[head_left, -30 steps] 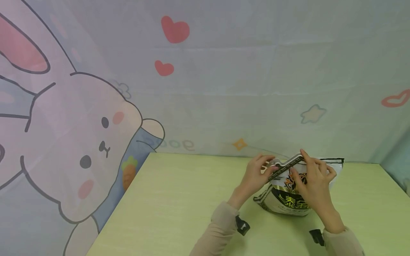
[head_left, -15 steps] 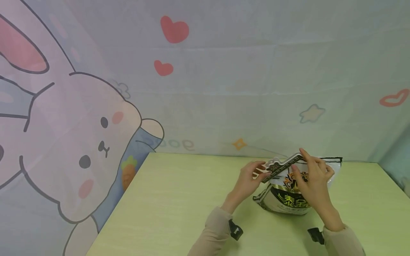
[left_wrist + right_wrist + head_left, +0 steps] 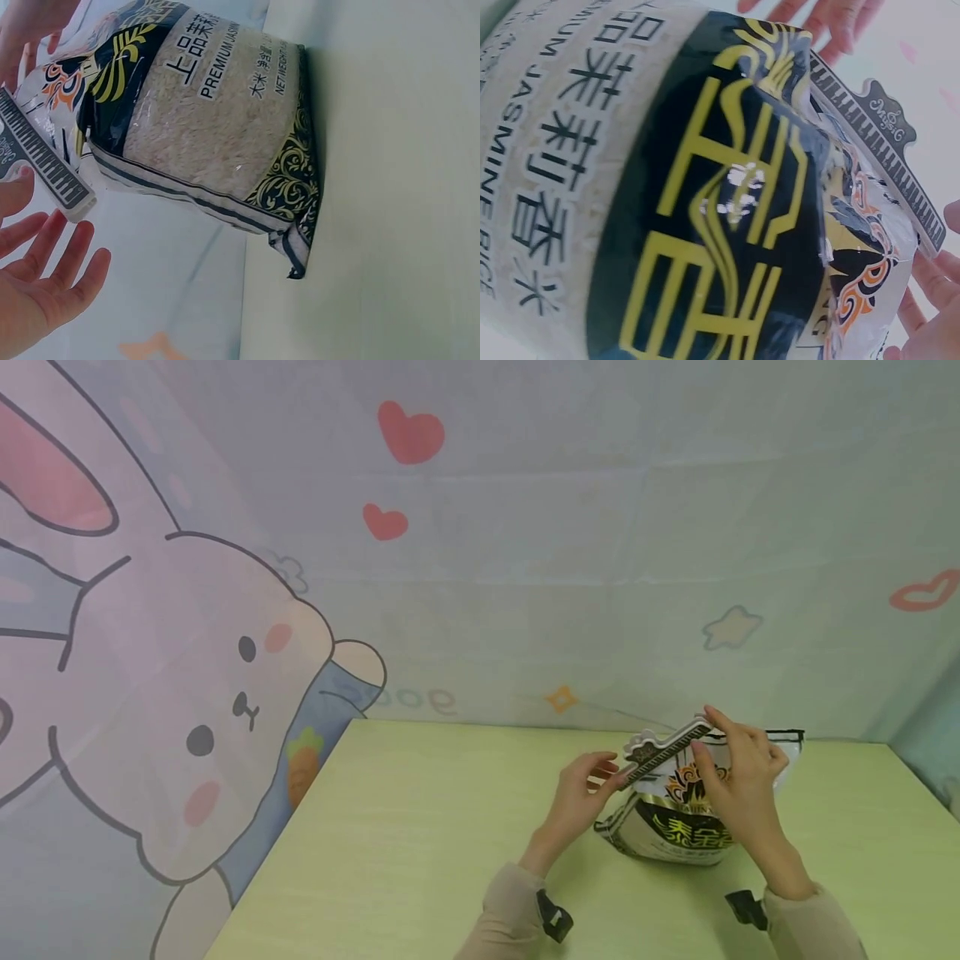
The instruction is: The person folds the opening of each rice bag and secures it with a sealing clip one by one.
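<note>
A rice bag (image 3: 678,831) stands upright on the table, its front showing a dark label and a clear window of rice grains. Across its upper part slants a long strip with a piano-key print (image 3: 671,752), bearing the word Music on a raised bump, as the right wrist view shows. My left hand (image 3: 577,793) pinches the strip's lower left end, thumb in front and the other fingers spread below in the left wrist view. At the higher right end, my right hand (image 3: 746,785) pinches the strip between thumb and forefinger, covering part of the bag's front.
The pale yellow-green table (image 3: 420,827) has its back edge against a printed cloth (image 3: 525,568) with a rabbit, hearts and stars. Black wrist straps show at both beige sleeves (image 3: 510,902).
My left hand has slid down and left along the strip to its lower end, uncovering the bump. The right hand stays at the other end, and the bag stands as before.
</note>
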Tool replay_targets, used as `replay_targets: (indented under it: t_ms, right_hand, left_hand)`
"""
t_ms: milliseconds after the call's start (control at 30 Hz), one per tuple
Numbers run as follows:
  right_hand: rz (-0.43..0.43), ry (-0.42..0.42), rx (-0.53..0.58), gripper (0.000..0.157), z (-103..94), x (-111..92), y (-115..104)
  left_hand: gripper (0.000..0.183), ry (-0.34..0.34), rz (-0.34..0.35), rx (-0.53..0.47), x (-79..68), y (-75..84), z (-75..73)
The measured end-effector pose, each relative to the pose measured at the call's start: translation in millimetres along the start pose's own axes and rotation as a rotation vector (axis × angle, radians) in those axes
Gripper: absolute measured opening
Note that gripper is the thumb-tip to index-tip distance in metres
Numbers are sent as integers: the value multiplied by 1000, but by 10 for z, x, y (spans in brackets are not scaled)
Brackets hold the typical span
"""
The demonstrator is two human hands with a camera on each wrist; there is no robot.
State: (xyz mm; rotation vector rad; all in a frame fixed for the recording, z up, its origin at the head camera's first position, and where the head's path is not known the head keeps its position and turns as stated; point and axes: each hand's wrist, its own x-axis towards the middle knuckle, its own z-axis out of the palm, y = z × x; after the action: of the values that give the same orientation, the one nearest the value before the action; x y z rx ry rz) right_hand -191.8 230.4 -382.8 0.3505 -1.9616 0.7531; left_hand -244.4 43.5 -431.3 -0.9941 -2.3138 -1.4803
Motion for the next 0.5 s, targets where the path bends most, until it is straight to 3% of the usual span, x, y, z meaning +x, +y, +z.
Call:
replay_targets:
  t_ms: [367, 500]
  right_hand:
    - [94, -13, 95, 35, 7, 60, -67]
    - [99, -9, 70, 34, 12, 78, -82]
  left_hand:
    - [33, 1, -50, -58, -24, -35, 92]
    - [31, -4, -64, -57, -20, -40, 137]
